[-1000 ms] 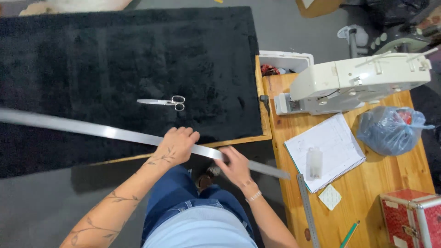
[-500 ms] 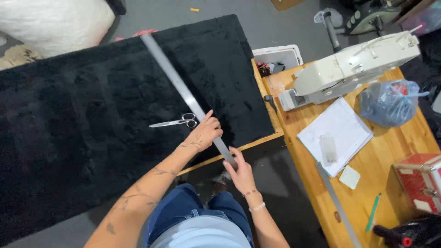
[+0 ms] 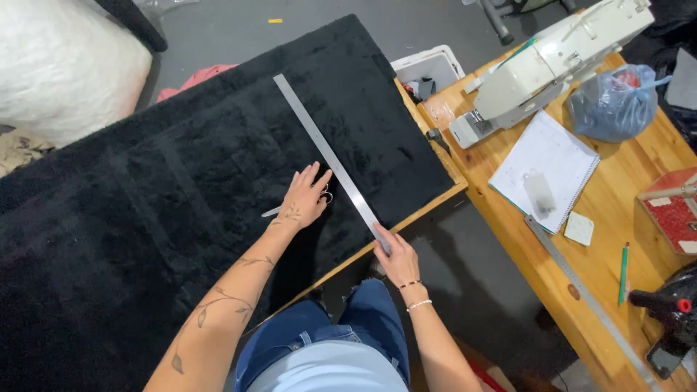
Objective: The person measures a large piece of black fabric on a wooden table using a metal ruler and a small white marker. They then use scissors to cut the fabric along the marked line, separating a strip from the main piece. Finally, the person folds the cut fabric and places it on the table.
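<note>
Black plush fabric covers a long worktable and fills the left and centre of the frame, with grey floor beyond it along the top. Across the fabric, a long metal ruler runs diagonally from the upper middle down to the table's near edge. At that lower end, the right hand grips the ruler, with the fingers curled around it. Just left of the ruler, in the centre of the frame, the left hand lies flat on the fabric with fingers spread and loose, its fingertips touching the ruler's edge. Beneath this hand lie scissors, mostly hidden, with only a blade tip showing at the left and a handle loop by the fingers. To the right stands a wooden table carrying a white sewing machine, a blue plastic bag, a spiral notebook, a second metal ruler and a green pencil. A white bin sits between the two tables.
</note>
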